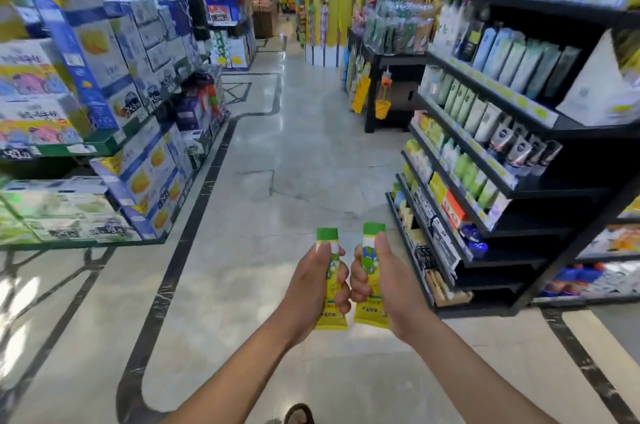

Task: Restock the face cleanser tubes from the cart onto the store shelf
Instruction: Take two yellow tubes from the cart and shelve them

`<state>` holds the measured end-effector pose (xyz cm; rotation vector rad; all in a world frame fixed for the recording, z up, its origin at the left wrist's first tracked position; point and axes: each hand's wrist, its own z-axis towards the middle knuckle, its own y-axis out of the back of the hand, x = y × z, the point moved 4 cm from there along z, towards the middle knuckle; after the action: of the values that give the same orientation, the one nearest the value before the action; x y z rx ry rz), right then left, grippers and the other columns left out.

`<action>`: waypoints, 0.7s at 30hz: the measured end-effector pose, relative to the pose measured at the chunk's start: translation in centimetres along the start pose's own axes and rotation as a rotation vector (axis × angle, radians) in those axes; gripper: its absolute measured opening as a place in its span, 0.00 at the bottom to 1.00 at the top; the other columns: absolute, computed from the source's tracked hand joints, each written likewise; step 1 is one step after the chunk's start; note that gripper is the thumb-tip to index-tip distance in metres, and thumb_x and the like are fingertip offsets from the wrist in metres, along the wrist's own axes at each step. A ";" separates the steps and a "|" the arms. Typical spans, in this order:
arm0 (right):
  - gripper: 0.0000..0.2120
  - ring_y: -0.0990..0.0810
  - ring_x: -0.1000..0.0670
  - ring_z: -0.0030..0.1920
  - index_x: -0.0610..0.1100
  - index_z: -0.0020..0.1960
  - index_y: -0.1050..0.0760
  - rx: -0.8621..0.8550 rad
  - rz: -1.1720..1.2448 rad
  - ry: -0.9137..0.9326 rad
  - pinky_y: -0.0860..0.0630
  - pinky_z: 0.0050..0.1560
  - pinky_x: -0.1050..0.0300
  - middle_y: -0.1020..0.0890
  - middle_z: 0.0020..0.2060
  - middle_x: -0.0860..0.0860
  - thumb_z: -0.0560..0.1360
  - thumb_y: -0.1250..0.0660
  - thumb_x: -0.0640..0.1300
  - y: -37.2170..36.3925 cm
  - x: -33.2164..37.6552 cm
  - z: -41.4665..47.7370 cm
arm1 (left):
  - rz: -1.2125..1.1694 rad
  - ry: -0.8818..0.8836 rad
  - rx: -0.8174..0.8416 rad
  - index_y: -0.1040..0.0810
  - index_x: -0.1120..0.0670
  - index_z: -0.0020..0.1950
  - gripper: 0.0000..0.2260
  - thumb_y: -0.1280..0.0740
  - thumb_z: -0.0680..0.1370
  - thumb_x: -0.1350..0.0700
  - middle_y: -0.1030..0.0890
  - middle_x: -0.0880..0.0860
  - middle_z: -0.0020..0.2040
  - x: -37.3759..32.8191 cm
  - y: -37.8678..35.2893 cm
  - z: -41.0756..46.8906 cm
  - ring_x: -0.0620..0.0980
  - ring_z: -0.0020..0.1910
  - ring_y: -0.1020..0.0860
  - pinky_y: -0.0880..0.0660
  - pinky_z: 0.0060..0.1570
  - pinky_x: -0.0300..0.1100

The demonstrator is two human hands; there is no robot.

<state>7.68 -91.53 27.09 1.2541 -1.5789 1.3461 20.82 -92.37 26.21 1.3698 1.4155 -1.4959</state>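
My left hand (311, 285) grips a yellow face cleanser tube with a green cap (329, 240), held upright over the aisle floor. Right beside it, my right hand (384, 281) grips a second matching tube (372, 233), also cap up. The two tubes nearly touch at the middle of the view. The black store shelf (540, 125) stands to the right, its tiers holding rows of tubes and bottles. No cart shows in this view.
Stacked boxed goods (104, 59) fill the display on the left. A black end rack (388, 84) with hanging items stands farther down the aisle on the right. The pale tiled floor (277, 181) runs ahead between them. A sandalled foot (299, 415) shows at the bottom.
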 end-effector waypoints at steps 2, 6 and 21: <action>0.28 0.35 0.47 0.28 0.41 0.44 0.29 -0.004 -0.010 0.002 0.32 0.29 0.55 0.33 0.29 0.43 0.82 0.48 0.66 -0.2 0.9 4.3 | 0.005 -0.009 0.002 0.28 0.56 0.55 0.18 0.44 0.85 0.42 0.29 0.56 0.36 -0.8 1.2 4.2 0.53 0.27 0.32 0.29 0.31 0.46; 0.25 0.40 0.48 0.27 0.42 0.46 0.30 -0.060 0.041 0.000 0.40 0.29 0.55 0.34 0.28 0.46 0.82 0.47 0.64 -0.3 3.5 12.4 | -0.003 0.014 0.007 0.27 0.57 0.54 0.14 0.46 0.87 0.48 0.28 0.55 0.35 -3.3 3.8 12.9 0.53 0.25 0.32 0.29 0.30 0.45; 0.28 0.39 0.50 0.23 0.40 0.47 0.29 -0.272 0.154 0.067 0.40 0.28 0.57 0.32 0.28 0.46 0.74 0.43 0.67 9.3 11.1 32.8 | 0.040 0.046 0.258 0.29 0.58 0.54 0.13 0.46 0.87 0.49 0.29 0.55 0.35 -6.8 -0.1 39.6 0.53 0.25 0.33 0.30 0.30 0.45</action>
<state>-1.85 -126.10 27.71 0.9305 -1.7722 1.2026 12.71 -131.65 27.46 1.5870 1.2466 -1.6746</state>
